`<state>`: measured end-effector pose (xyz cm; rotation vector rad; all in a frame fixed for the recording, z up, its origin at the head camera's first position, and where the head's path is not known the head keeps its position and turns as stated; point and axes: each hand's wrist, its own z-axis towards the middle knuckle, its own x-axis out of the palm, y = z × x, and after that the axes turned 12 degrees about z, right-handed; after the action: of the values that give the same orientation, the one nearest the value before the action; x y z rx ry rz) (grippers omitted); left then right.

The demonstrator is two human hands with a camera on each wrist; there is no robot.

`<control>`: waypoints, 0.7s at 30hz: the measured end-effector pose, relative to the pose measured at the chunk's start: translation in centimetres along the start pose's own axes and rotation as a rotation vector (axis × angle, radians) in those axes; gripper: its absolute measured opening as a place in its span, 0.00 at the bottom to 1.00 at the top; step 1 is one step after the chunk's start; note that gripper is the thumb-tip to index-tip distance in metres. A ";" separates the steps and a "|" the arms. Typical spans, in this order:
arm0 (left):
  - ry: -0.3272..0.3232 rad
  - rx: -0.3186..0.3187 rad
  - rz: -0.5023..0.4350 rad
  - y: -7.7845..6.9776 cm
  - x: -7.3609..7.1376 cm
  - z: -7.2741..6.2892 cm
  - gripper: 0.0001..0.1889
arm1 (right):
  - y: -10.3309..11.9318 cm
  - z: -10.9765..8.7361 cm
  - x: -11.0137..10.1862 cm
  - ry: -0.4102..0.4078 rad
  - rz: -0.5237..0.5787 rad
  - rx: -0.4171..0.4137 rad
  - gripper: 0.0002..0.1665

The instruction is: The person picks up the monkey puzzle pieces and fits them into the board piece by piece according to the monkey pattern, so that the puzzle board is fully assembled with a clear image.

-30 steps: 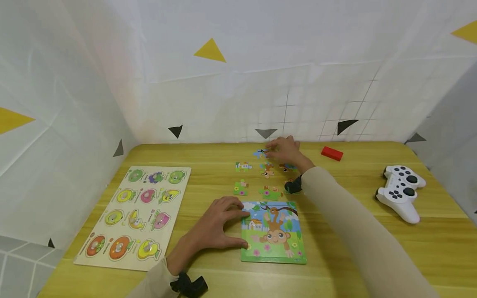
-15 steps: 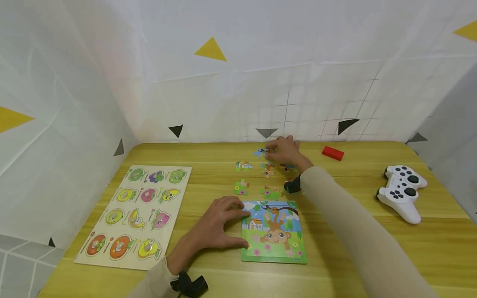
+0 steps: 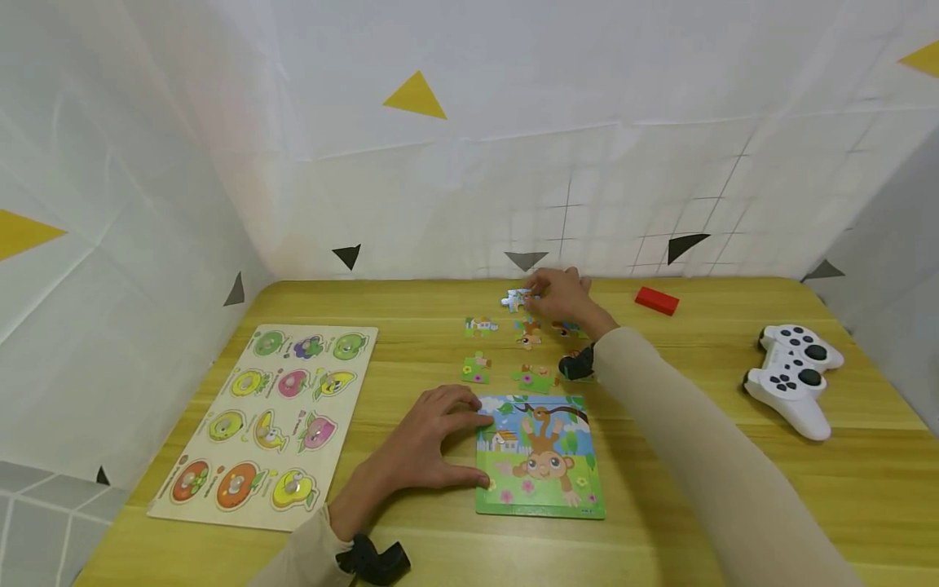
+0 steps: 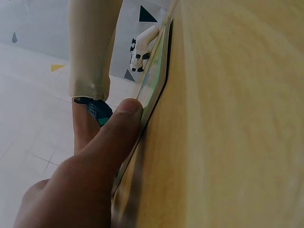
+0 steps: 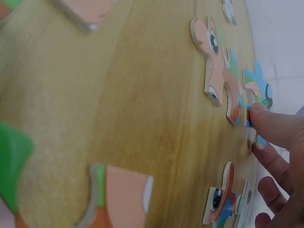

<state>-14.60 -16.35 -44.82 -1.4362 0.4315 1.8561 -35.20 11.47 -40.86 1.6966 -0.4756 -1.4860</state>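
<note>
My right hand [image 3: 561, 295] pinches a blue puzzle piece [image 3: 515, 299] at the back of the table; it is tilted up at a slant. In the right wrist view the thumb presses its printed face, with fingers behind it. Several loose pieces lie nearby, among them a house piece [image 3: 480, 327], a monkey-face piece [image 3: 527, 336] and a flower piece [image 3: 534, 378]. My left hand [image 3: 421, 440] rests at the left edge of the monkey puzzle board [image 3: 539, 489], fingers spread. The left wrist view shows the thumb [image 4: 127, 108] touching the board's edge.
A wooden fruit peg board [image 3: 275, 408] lies on the left. To the right sit a red block [image 3: 656, 301] and a white game controller [image 3: 791, 381]. Behind the table [image 3: 411, 302] hangs a white sheet with triangles.
The blue puzzle piece has tipped up in my right hand's fingers, and its face now catches the light. My left hand stays at the board.
</note>
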 end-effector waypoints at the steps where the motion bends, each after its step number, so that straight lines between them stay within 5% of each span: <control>1: -0.001 0.000 0.001 0.0 0.0 0.0 0.38 | 0.0 0.0 0.0 -0.006 0.015 0.004 0.18; 21: -0.013 0.023 0.009 0.1 0.0 0.2 0.38 | -0.7 -0.3 -1.0 0.004 0.204 -0.028 0.17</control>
<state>-14.82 -16.25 -44.75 -1.4081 0.4524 1.8604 -35.30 12.71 -40.75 1.5788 -0.6041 -1.3352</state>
